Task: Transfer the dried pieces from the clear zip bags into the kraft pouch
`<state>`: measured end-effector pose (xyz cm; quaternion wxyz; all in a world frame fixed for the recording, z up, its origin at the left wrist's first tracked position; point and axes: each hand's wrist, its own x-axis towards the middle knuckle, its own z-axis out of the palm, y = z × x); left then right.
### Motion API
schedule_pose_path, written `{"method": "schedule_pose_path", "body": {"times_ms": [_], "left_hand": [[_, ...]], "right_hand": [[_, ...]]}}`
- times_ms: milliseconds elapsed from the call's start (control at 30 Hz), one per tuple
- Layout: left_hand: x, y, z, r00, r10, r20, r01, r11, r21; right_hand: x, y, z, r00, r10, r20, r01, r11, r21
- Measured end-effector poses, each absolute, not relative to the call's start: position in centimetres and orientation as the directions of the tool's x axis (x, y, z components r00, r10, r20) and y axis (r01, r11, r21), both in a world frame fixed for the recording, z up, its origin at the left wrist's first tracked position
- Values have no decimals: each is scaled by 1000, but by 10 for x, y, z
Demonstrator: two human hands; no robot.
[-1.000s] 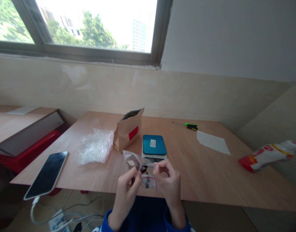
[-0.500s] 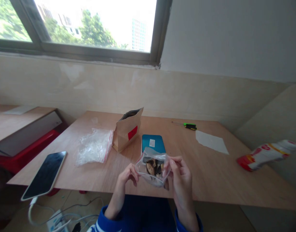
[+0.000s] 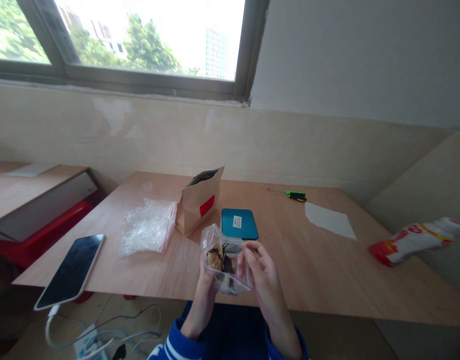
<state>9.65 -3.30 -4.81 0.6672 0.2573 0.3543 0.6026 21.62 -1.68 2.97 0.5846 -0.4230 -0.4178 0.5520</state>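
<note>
Two bare hands held a small clear zip bag (image 3: 230, 282) above the counter (image 3: 320, 280), close to the middle of its near edge. Dark brown and tan dried pieces (image 3: 215, 257) showed inside the bag. The left hand (image 3: 205, 287) was curled around the bag's left side, its grip closed on the plastic, with some of the fingers hidden behind it. The right hand (image 3: 263, 267) pinched the right side; its grip was nearly closed, thumb against fingers. Whether any right fingertips lay inside the bag or behind it, I could not tell.

Just beyond the bag sat a flat blue-topped device (image 3: 245, 225) with a white label. To its left a brown paper bag (image 3: 194, 212) stood upright, open at the top, a red label on its front. Crumpled clear plastic bags (image 3: 147, 230) lay farther toward the counter's left edge. At the near left corner a phone (image 3: 72, 270), plugged into a white cable (image 3: 49, 330), jutted past the near edge. Toward the far right corner lay green and black-and-yellow handles (image 3: 296, 195), then a sheet of white paper (image 3: 329, 220). A red-and-white bottle (image 3: 413, 242) was near the right edge.
</note>
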Motion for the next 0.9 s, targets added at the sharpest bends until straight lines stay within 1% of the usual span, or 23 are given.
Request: {"method": "schedule_pose_path", "body": {"times_ms": [67,133,167,233,300,367,433,533,600,767,900], "left_hand": [[95,-30,-45,-85,983,-165,-583,85,808],[91,-26,-41,-179,973,-148,-504,39,863],[89,-25,-38,-210,969,-130,-459,19,888],[87,-24,-35,-244,966,-83,-383,-17,924],[85,-25,-36,-258,965,-52,-345,-42,938],[85,-28,-41,-242,969,-55,-358,-36,933],[86,-31,-49,-200,977,-68,-395,-17,919],[85,-33,-55,-125,991,-56,-437,-4,899],[83,-33,-54,-93,995,-33,-432,-10,902],[79,-32,-45,-100,994,39,-323,-70,944],[79,-32,-43,-108,993,42,-273,-71,959]], "right_hand": [[219,-13,22,159,980,118,-109,136,-985],[221,-13,20,261,932,252,92,235,-968],[222,-14,21,276,907,319,177,278,-944],[223,-18,29,202,882,425,288,361,-887],[221,-23,38,52,881,470,326,430,-842],[219,-26,43,-71,882,465,324,462,-826],[217,-26,41,-114,887,448,329,459,-825],[216,-22,30,-127,904,408,365,425,-828],[216,-21,24,-150,914,377,375,405,-834],[215,-23,17,-171,930,325,390,366,-845],[214,-21,15,-136,944,300,392,329,-859]]}}
